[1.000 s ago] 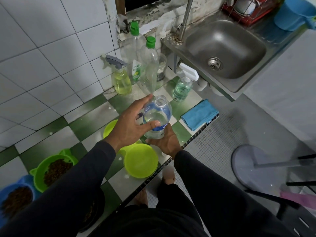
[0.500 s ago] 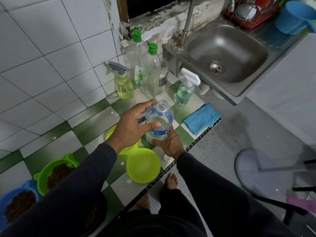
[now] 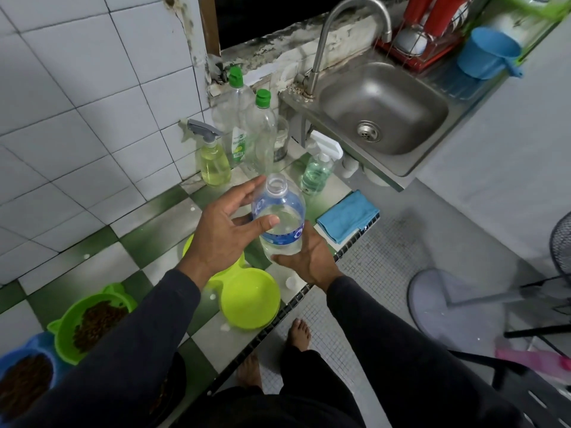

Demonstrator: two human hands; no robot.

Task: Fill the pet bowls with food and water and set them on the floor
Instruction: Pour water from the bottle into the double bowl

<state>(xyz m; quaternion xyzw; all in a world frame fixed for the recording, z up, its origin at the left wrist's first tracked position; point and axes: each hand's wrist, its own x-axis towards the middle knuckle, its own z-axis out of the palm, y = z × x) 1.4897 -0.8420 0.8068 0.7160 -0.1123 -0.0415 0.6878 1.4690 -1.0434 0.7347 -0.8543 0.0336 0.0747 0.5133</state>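
My right hand (image 3: 309, 257) grips the uncapped water bottle (image 3: 279, 220) low above the desk (image 3: 148, 230); my left hand (image 3: 222, 230) hovers spread beside it. Thin, squeezable, sloshing: I'd hold mid-body.

The left hand (image 3: 222, 233) covers part of the far yellow-green bowl (image 3: 188, 245); its contents cannot be determined. The blue bowl (image 3: 27, 344) is cut off by the left edge. The right hand (image 3: 309, 257) is behind the water bottle (image 3: 279, 217), so its fingers are hidden. The bottle label text is too blurred to read. The fan (image 3: 560, 242) is cut off by the right edge.
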